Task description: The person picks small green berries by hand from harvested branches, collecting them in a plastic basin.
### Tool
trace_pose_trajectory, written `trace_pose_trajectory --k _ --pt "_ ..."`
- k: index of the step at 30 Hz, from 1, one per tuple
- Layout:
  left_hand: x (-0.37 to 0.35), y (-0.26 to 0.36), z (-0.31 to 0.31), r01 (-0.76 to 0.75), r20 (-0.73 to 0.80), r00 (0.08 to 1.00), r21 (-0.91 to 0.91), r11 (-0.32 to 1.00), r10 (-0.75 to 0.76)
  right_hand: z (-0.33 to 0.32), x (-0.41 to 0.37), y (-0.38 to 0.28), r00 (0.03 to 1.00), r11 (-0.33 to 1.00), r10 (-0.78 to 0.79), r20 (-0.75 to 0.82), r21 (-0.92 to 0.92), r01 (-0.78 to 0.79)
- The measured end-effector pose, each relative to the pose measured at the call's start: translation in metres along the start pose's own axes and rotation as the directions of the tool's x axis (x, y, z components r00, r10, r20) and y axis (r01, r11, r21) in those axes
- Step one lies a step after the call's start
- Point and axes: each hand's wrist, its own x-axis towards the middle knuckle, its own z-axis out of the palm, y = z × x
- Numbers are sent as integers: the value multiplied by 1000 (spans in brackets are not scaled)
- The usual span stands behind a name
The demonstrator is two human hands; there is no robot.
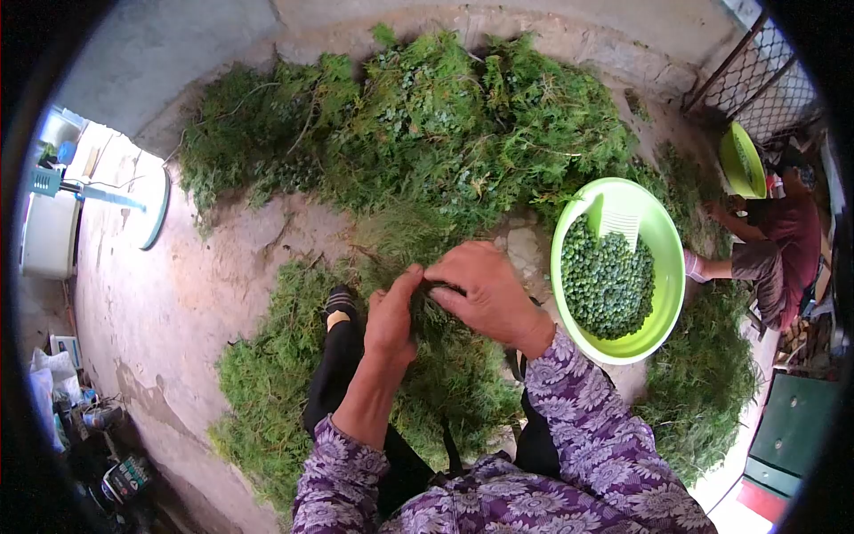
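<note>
While greenery lies heaped by the wall, the person's left hand and right hand meet, fingertips pinched together on a feathery sprig that spreads beyond them. Near the right wrist, a lime-green basin holds small green berries; another person sits farther right.

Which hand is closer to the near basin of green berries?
Right. The right hand is beside the basin, with a gap between; the left hand is farther off, beyond the right.
</note>
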Motion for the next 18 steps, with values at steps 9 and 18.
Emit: trace_pose_trajectory --k 9,18 --pt "4 13 -17 35 103 995 -198 980 -15 -30 -2 11 805 603 585 -100 717 -349" --pt "7 19 -19 66 99 994 -300 952 -38 -11 -5 1 960 916 267 -86 332 -226"
